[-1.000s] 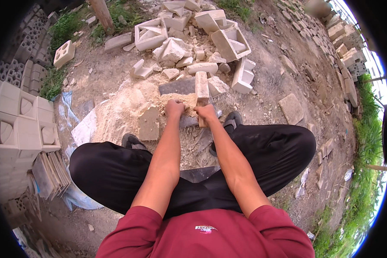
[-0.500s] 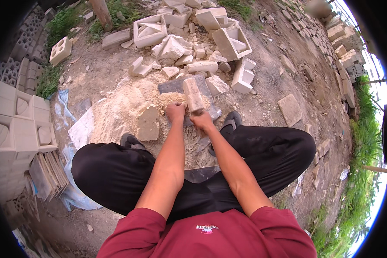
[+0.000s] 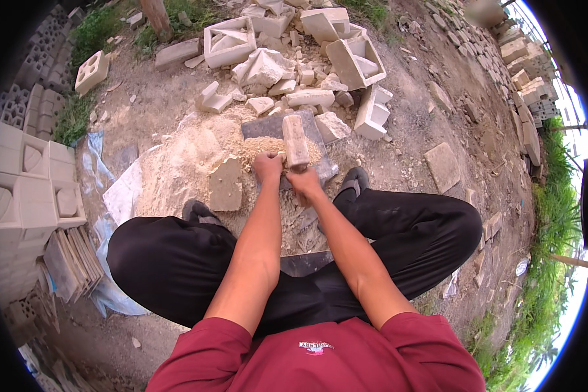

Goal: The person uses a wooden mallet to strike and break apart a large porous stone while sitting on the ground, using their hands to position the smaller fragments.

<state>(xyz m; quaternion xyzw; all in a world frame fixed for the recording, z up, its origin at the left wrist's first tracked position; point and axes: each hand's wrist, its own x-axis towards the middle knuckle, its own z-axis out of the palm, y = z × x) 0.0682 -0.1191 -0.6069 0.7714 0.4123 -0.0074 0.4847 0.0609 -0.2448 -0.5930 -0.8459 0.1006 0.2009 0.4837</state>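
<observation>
On bare dirt ground [image 3: 405,153] strewn with broken pale blocks [image 3: 346,65], a wooden mallet [image 3: 295,140] hangs above a dusty dark slab [image 3: 255,128], the right hand's [image 3: 304,181] fingers wrapped round its near end, the left hand's [image 3: 268,168] curled together just beside, on what I cannot tell.

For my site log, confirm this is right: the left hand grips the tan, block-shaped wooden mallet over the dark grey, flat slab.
Not quite: the head view shows the right hand, not the left hand, gripping the tan, block-shaped wooden mallet over the dark grey, flat slab.
</observation>
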